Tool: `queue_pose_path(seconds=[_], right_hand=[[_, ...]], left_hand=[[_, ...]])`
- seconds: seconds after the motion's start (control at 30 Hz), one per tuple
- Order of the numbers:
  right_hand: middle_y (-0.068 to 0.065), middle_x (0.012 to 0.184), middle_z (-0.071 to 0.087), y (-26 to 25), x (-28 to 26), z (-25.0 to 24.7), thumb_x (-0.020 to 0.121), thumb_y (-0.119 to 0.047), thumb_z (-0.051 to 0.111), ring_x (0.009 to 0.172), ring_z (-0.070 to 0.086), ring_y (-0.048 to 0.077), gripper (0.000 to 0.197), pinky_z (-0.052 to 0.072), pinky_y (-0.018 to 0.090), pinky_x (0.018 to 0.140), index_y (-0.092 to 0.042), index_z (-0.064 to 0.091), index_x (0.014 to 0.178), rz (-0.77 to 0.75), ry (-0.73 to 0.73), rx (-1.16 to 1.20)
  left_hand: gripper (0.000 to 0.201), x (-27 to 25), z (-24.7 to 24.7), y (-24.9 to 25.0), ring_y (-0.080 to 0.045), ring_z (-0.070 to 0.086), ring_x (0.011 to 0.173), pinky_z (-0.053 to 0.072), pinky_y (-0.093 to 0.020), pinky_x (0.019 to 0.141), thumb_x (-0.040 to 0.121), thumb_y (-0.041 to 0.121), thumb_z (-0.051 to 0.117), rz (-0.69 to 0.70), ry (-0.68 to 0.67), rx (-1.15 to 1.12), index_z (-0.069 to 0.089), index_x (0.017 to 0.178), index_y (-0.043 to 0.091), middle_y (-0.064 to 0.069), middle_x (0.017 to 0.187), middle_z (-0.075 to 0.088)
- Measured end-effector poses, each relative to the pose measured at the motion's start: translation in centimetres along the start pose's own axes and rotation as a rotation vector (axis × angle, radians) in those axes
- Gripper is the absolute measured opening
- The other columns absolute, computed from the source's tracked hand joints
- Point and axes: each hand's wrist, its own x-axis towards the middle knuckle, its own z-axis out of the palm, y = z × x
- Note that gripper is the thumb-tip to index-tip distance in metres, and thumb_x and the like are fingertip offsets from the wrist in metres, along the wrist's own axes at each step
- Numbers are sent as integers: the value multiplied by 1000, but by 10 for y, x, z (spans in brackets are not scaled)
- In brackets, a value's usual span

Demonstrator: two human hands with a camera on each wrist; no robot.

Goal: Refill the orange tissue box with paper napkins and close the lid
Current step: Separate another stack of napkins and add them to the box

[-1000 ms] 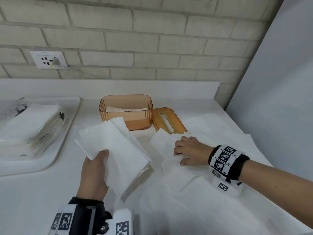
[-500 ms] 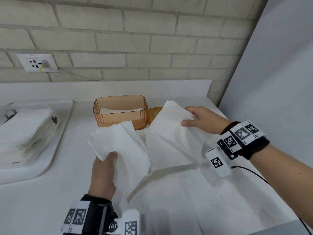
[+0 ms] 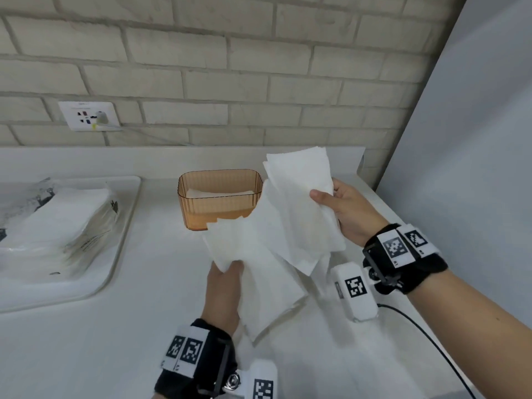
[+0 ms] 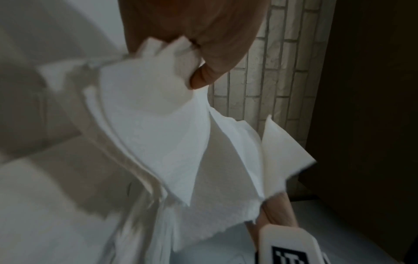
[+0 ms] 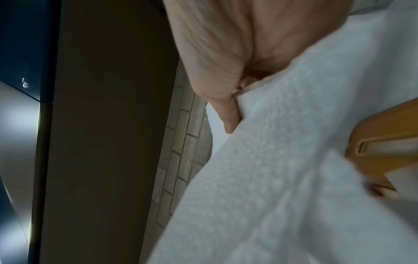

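Orange tissue box [image 3: 220,198] stands open in the middle of the head view, on the white tabletop [image 3: 86,341] near the back ledge, with a thin layer of white napkins lying low inside it. Its orange lid [image 5: 384,142], with a long slot, is off the box; it shows only at the right edge of the right wrist view, partly covered by paper, and the head view hides it behind the raised napkins.

Two bunches of napkins are in the air in front of the box. The left hand [image 3: 223,292] grips the lower bunch [image 3: 259,272] at its near corner, thumb on top, and the sheets fan out and droop toward the tabletop. The right hand [image 3: 349,211] pinches the upper bunch [image 3: 299,203] along its right edge between thumb and fingers, holding it tilted, its top corner rising above the box's rim. The two bunches overlap in the centre and cover the box's right front corner. How many sheets are in each bunch cannot be counted.

One white tray [image 3: 121,240] sits at the left of the frame, well apart from the box, carrying one plastic-wrapped pack of napkins [image 3: 57,223]. One wall socket [image 3: 89,116] with a plug in it is on the brick wall at upper left. More loose paper lies on the tabletop under the hands.
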Motion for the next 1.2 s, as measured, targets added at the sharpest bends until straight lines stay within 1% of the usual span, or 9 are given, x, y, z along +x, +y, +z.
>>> queue_pose_path(seconds=[0.1, 0.3, 0.47, 0.57, 0.67, 0.77, 0.87, 1.03, 1.2], right_hand=[[4, 104, 69, 3, -6, 13, 93, -9, 51, 83, 70, 11, 23, 56, 23, 67, -9, 56, 115, 3, -3, 78], [1, 103, 71, 6, -20, 34, 93, -10, 51, 89, 69, 14, 24, 57, 25, 71, -12, 58, 115, 13, -41, 144], [-3, 101, 72, 28, -34, 42, 93, -9, 50, 88, 70, 12, 24, 56, 24, 68, -16, 57, 115, 80, -57, 108], [2, 113, 68, 41, -38, 48, 93, -13, 53, 100, 67, 18, 33, 56, 34, 81, -14, 50, 126, 121, -4, 8], [5, 121, 63, 51, -39, 55, 93, -16, 55, 109, 62, 24, 37, 49, 45, 96, -19, 47, 129, 135, 56, -44], [3, 121, 62, 55, -40, 60, 94, -18, 53, 108, 62, 22, 31, 49, 44, 96, -29, 46, 123, 138, 87, -56], [2, 119, 63, 55, -42, 59, 96, -19, 51, 107, 62, 22, 26, 49, 44, 95, -31, 48, 119, 147, 93, -57], [8, 116, 65, 48, -41, 42, 96, -14, 49, 100, 63, 25, 20, 52, 38, 80, -16, 55, 114, 183, 172, 50], [11, 125, 61, 36, -37, 22, 97, -18, 47, 108, 60, 26, 33, 51, 38, 75, -12, 49, 129, 176, 185, 138]], left_hand=[[28, -4, 3, 1, -29, 62, 98, 50, -34, 73, 95, 4, 43, -27, -14, -57, 56, 117, 14, -11, 108, 65], [35, -8, 0, -3, -36, 62, 107, 50, -49, 93, 92, 6, 48, -132, -77, -125, 56, 126, 13, -16, 117, 65], [51, -15, -6, 7, -38, 57, 117, 43, -54, 102, 82, 37, 65, -115, -104, -261, 58, 128, 15, -18, 127, 61], [44, -17, -9, 10, -32, 57, 116, 41, -49, 104, 96, 50, 41, -108, -59, -390, 58, 128, 23, -8, 127, 62], [50, -22, -10, 14, -22, 58, 113, 41, -44, 105, 92, 62, 35, -80, -59, -431, 52, 130, 33, 4, 123, 63], [37, -24, -11, 13, -23, 62, 109, 48, -45, 98, 97, 39, 47, 10, -45, -235, 51, 131, 28, 2, 122, 65], [35, -21, -17, 12, -26, 63, 106, 52, -43, 90, 98, 11, 44, 55, -17, -102, 51, 131, 22, -4, 120, 65], [35, -16, -35, 21, -27, 61, 106, 51, -37, 82, 99, 11, 42, 42, 7, -139, 51, 131, 21, -6, 119, 64], [28, -6, -56, 31, -26, 61, 95, 49, -35, 72, 97, 7, 41, 30, 20, -92, 54, 118, 20, -6, 105, 65]])
